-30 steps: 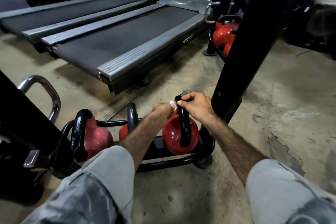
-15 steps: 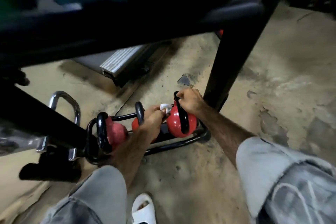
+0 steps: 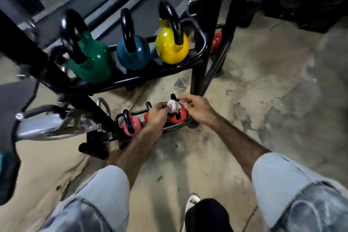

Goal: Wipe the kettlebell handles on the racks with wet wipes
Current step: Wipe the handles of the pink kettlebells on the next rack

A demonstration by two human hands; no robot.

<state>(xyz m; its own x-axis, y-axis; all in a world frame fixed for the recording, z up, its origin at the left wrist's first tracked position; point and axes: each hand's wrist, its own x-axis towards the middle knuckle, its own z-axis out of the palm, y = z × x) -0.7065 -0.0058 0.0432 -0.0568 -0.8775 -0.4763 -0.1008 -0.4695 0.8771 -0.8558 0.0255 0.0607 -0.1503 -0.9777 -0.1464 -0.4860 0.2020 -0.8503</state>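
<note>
The left hand (image 3: pixel 157 114) held a crumpled white wet wipe (image 3: pixel 173 107) in a tight grip, pinched at the fingertips, with most of the wad sticking out to the right. The wipe sat against the top of the small red kettlebell (image 3: pixel 178 116) at the right end of the low black tubular rack (image 3: pixel 175 127) on the floor. Only a short bit of that kettlebell's glossy black handle (image 3: pixel 172 97) showed above the wipe; its body was round, shiny and red, partly covered by both hands. The right hand (image 3: pixel 197 108) hovered just over the same kettlebell with its grip wide, fingers spread and loosely bent, holding nothing; whether it touched the wipe could not be told.

To the left on the same low rack stood a second red kettlebell (image 3: pixel 147 116), mostly hidden behind the left hand, and a pink kettlebell (image 3: pixel 132 125) with a thick black loop handle. Above and behind, an upper black rack shelf (image 3: pixel 150 76) carried a green kettlebell (image 3: pixel 92 60), a blue kettlebell (image 3: pixel 134 54) and a yellow kettlebell (image 3: pixel 172 47), each with a tall glossy black handle. A black upright post (image 3: pixel 200 43) rose beside the low rack. The floor (image 3: pixel 263 81) was worn, stained concrete. Pale denim-clad knees (image 3: pixel 282 184) framed the lower view.
</note>
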